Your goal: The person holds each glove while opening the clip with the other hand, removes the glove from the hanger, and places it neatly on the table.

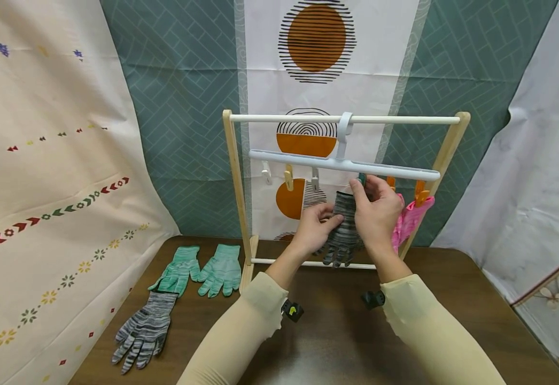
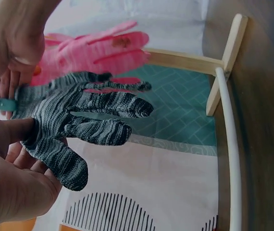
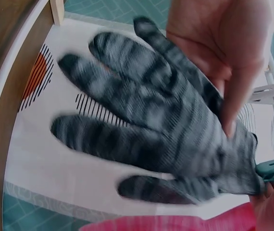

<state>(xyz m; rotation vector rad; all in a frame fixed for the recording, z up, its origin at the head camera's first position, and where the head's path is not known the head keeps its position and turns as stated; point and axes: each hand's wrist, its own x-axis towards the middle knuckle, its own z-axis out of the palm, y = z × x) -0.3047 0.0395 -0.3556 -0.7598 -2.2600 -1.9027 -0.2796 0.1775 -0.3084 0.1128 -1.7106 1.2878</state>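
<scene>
Striped grey glove point(image 1: 343, 231) hangs fingers-down under the white hanger bar point(image 1: 344, 164), its cuff pinched by the right hand point(image 1: 378, 211) at a teal clip point(image 3: 273, 169) and steadied by the left hand point(image 1: 314, 227); a shallow bite could drop it.

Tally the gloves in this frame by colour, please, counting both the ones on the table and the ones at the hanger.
Grey striped gloves: 2, one on the table, one held at the hanger by the left hand and right hand.
Green gloves: 2, and, both on the table.
Pink gloves: 1 visible, clipped to the hanger.
Total: 5
</scene>
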